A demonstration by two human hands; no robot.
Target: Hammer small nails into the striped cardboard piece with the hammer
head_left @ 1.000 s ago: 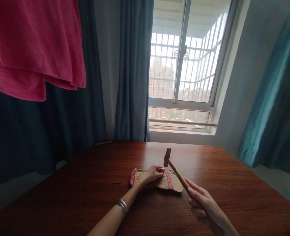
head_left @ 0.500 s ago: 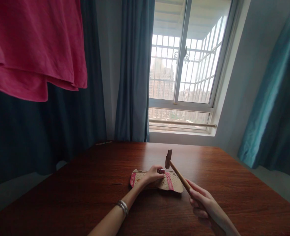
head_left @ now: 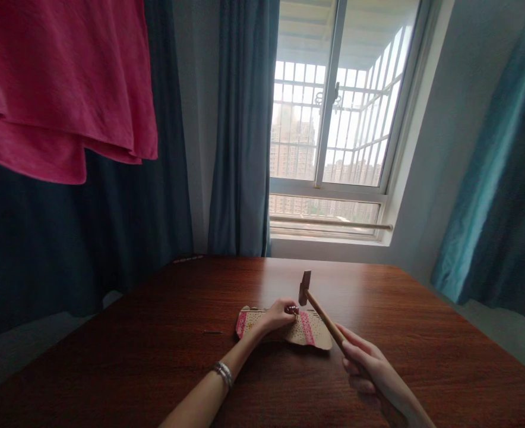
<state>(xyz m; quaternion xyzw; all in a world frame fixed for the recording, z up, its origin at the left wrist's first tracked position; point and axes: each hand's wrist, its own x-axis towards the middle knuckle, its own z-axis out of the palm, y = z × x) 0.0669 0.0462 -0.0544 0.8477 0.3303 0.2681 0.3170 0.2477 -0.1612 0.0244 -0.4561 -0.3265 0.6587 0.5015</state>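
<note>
A wooden-handled hammer is gripped in my right hand, its head raised just above the far edge of a cardboard piece. Pink bands cross this cardboard, and many small dark holes or dots cover it. My left hand rests on the cardboard with its fingers pinched together, close to the hammer head. Something dark red and shiny shows at those fingertips; what they hold is too small to make out.
A thin dark stick-like thing lies left of the cardboard on the brown wooden table. Blue curtains and a barred window stand behind the table. A pink cloth hangs at the upper left.
</note>
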